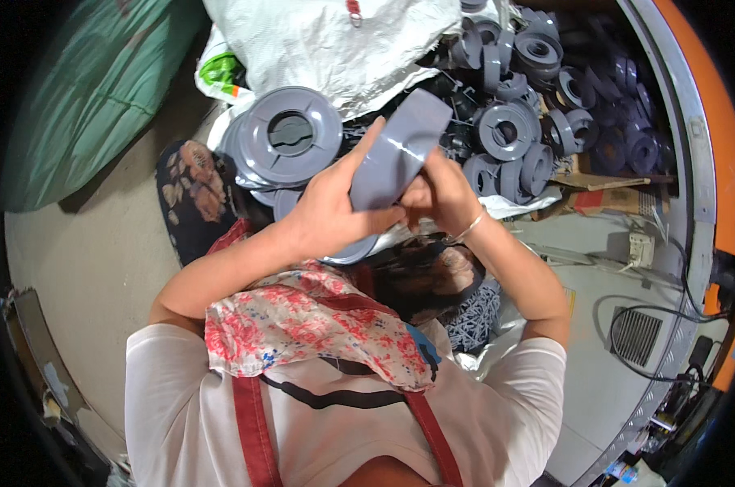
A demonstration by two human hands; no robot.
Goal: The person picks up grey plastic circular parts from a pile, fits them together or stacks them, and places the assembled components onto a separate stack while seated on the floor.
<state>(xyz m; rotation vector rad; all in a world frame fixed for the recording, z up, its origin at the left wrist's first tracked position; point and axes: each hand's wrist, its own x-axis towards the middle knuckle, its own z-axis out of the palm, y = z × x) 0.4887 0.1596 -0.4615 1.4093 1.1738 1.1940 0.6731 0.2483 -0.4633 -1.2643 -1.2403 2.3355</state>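
Note:
A glossy grey plastic part [400, 150], seen edge-on with a broad smooth side, is held tilted in front of me. My left hand [331, 203] is wrapped round its left side, with the thumb across the lower end. On the opposite side, my right hand [447, 193] has its fingers curled in against the part's lower right edge; its fingertips are partly hidden. Just left of the part is a stack of grey flanged plastic rings [323, 130], the top one with a round central opening. More round flanges lie lower, partly behind my left forearm.
A heap of similar grey rings [505, 130] fills the far right, beside an orange machine frame [720, 122]. A white woven sack [319, 49] lies ahead, a green cloth [100, 97] far left. Thin grey plastic scraps [473, 321] gather near my right elbow. A black cable [611, 341] loops over the right-hand panel.

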